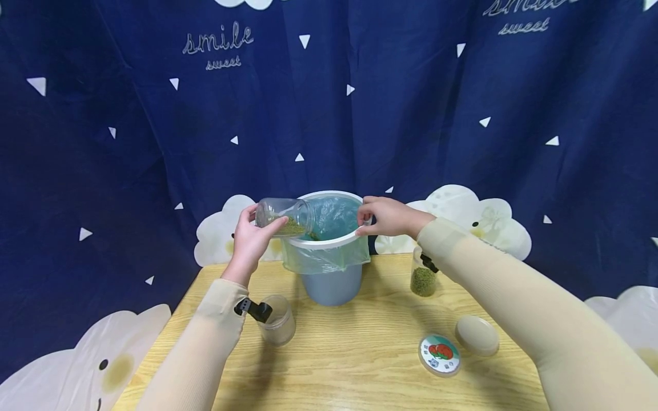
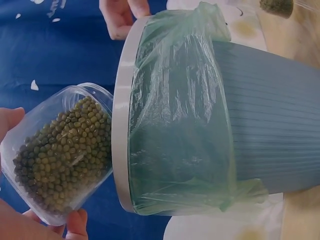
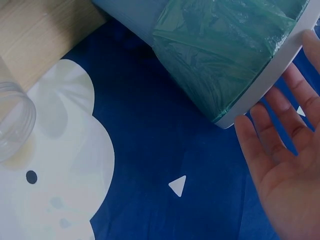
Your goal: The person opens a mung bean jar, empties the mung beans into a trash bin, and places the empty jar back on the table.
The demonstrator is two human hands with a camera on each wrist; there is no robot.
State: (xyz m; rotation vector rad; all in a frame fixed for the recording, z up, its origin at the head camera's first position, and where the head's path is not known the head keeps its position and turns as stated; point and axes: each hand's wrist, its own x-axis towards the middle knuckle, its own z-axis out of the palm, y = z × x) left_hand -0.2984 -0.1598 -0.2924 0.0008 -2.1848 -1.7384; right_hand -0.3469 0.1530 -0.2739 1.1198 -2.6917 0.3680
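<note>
My left hand (image 1: 249,242) grips a clear plastic jar (image 1: 275,208), tipped sideways with its mouth over the left rim of a blue trash bin (image 1: 334,288). Mung beans (image 2: 65,150) lie along the jar's lower side, and a few green ones show near its mouth, over the bin. A thin green bag (image 1: 329,260) lines the bin and folds down outside its white rim (image 2: 120,115). On the opposite side, my right hand (image 1: 393,217) holds the rim with thumb and fingers, as the right wrist view also shows.
An open clear jar (image 1: 279,331) stands on the wooden table at the left. Another jar (image 1: 423,279), partly filled with green beans, is behind my right forearm. Two round lids lie at front right, one with a tomato picture (image 1: 440,355), one plain beige (image 1: 477,335).
</note>
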